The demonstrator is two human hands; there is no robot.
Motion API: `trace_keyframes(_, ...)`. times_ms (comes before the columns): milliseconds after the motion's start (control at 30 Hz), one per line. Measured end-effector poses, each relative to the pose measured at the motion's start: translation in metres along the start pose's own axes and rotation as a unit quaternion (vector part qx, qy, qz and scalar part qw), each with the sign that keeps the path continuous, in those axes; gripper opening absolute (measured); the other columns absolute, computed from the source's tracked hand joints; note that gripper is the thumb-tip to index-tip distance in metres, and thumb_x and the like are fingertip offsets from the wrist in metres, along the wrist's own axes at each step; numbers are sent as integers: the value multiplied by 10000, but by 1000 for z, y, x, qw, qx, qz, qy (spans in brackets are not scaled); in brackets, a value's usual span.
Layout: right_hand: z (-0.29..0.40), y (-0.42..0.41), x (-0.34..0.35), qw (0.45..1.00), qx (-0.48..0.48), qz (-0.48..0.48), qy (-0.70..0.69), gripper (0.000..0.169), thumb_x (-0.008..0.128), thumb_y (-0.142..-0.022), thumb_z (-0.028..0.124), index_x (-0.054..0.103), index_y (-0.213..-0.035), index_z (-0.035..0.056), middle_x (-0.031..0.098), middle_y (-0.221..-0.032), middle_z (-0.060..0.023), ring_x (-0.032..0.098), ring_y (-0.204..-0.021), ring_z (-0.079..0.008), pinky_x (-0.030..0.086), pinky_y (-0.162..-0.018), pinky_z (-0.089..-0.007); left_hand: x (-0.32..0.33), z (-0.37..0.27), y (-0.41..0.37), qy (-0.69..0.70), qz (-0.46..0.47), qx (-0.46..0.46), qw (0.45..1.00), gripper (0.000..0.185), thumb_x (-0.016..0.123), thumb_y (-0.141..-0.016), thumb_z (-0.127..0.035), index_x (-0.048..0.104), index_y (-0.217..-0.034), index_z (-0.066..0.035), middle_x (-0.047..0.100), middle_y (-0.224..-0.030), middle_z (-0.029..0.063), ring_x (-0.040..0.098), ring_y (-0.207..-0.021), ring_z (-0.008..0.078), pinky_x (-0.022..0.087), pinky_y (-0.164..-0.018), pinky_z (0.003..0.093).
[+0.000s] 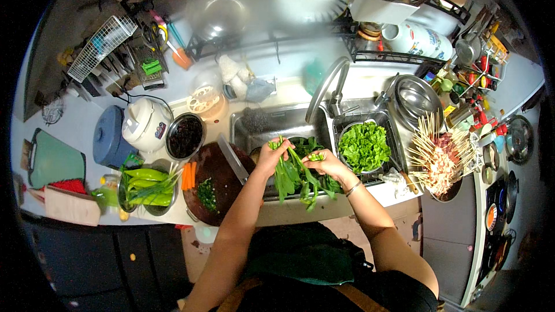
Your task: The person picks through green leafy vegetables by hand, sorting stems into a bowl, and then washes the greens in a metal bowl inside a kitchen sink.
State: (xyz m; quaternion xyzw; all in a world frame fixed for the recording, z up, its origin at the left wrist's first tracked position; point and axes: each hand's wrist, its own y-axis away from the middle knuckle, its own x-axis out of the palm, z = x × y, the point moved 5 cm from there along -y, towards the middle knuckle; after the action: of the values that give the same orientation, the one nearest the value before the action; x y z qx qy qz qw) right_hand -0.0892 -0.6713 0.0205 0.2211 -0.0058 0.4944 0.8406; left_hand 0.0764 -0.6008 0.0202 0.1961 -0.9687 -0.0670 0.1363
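Over the front of the steel sink (282,115), my left hand (272,156) grips the stems of long leafy greens (284,182), whose leaves hang down. Close by on the right, my right hand (330,167) pinches several short green stem pieces (315,156) between thumb and fingers. More dark green leaves lie in the sink below both hands, partly hidden by them. Left of the sink, a cleaver (233,158) rests on a round cutting board (201,156) with carrot sticks (189,176) and chopped green herbs (207,195). Lettuce (364,145) fills a bowl in the right-hand sink section.
A curved faucet (323,82) rises behind the sink. Raw meat skewers (444,160) stand at the right, near stacked steel basins (416,97). Leftward are green peppers (149,182), a bowl of dark food (185,136) and a white electric cooker (146,123). Racks (277,37) hang above.
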Motion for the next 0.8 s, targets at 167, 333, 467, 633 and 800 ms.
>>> trace_keyframes(167,-9,-13,-1,997,-66,-8,32,109,603,-842,61,629,-918,-14,675,-861,-98,549,-617,-77,444,-585,-213,6,1,0,-57,-8,8,998,185,528,-927,-206,524,-923,-22,601,-744,65,488,-531,94,402,-507,251)
trace_keyframes(333,31,16,12,985,-140,73,72,87,602,-846,40,636,-908,-10,654,-836,-52,588,-747,-89,472,-704,-231,-33,20,-4,11,-115,-46,992,207,520,-931,-243,526,-880,-43,510,-654,31,463,-514,109,417,-521,284)
trace_keyframes(467,31,-11,-25,981,-161,-78,79,131,630,-851,136,652,-907,20,644,-781,-20,558,-657,-64,432,-596,-195,-27,6,-2,-17,-69,-50,996,230,564,-908,-255,536,-866,-30,508,-602,34,474,-521,115,399,-526,291)
trace_keyframes(633,28,-44,9,984,-31,74,157,210,685,-819,222,613,-734,44,493,-586,67,384,-492,-33,290,-439,-204,1,3,-4,-65,-43,-21,997,183,569,-903,-208,518,-795,-70,487,-586,6,469,-501,114,397,-512,289)
trace_keyframes(800,35,-52,22,945,-186,62,261,121,677,-794,85,610,-835,-8,563,-680,-6,513,-676,-82,418,-618,-233,-31,25,-6,7,-126,-97,987,169,571,-904,-202,536,-851,-44,487,-595,10,467,-519,120,391,-499,287)
